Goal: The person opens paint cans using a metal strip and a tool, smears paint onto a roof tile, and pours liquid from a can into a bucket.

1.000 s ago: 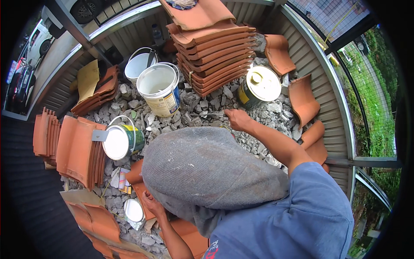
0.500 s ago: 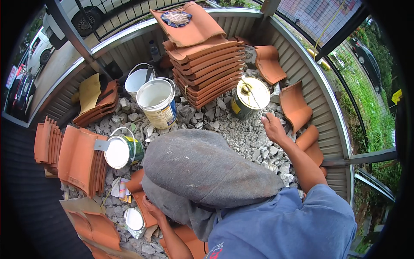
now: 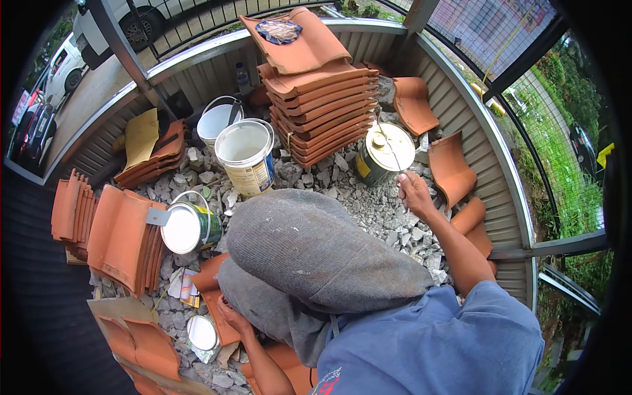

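Note:
My right hand (image 3: 416, 192) is closed, its fingers pinching the thin wire handle (image 3: 395, 155) of a paint can (image 3: 366, 168). The can stands upright on the rubble, its pale lid topped by a round yellowish cap. My left hand (image 3: 235, 318) is low beside my bent knee, against an orange clay roof tile (image 3: 219, 317). Its fingertips are partly hidden, and whether they grip the tile I cannot make out. Left of that hand, a small can with a white top (image 3: 203, 333) sits among the stones.
Broken rubble (image 3: 342, 204) covers the ground. A tall stack of roof tiles (image 3: 322, 105) rises ahead. White buckets (image 3: 245, 155) and a green can with a white lid (image 3: 182, 228) stand to the left. More tiles (image 3: 125, 237) lean farther left. A ribbed metal wall (image 3: 503, 191) curves around.
The view has shifted slightly, so the scene sits a little lower. The wire handle lies slightly differently over the lid; my right hand keeps hold of it. My left hand stays put.

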Tool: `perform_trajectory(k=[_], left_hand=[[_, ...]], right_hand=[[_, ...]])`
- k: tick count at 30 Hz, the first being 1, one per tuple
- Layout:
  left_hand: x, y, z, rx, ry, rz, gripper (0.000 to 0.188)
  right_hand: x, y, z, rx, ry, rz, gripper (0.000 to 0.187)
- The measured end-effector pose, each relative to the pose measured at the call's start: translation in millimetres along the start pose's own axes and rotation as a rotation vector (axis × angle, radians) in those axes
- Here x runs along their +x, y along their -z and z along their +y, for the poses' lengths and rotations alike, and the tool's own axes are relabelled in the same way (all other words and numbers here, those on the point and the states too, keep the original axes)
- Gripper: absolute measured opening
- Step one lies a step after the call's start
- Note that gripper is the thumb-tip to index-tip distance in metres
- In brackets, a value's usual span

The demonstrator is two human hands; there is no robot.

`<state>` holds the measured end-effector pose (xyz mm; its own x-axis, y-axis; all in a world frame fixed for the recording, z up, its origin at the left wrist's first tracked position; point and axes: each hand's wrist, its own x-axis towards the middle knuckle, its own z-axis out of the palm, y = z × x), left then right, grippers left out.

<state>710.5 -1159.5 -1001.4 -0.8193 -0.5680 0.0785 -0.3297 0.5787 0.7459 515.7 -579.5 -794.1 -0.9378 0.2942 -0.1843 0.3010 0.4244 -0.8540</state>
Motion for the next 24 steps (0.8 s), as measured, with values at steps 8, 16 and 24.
perform_trajectory(k=[8,16,24], left_hand=[[2.5,-0.9,13.2,-0.01,0.027,-0.034,0.034],[1.3,-0.6,18.8,-0.045,0.04,-0.019,0.034],[2.3,-3.1,8.9,0.005,-0.02,0.023,0.033]], right_hand=[[-10.6,-13.8,24.6,-0.103,0.13,0.149,0.039],[-13.6,-10.9,5.4,-0.264,0.207,0.288,0.036],[-12.0,-15.9,26.6,-0.165,0.011,0.082,0.036]])
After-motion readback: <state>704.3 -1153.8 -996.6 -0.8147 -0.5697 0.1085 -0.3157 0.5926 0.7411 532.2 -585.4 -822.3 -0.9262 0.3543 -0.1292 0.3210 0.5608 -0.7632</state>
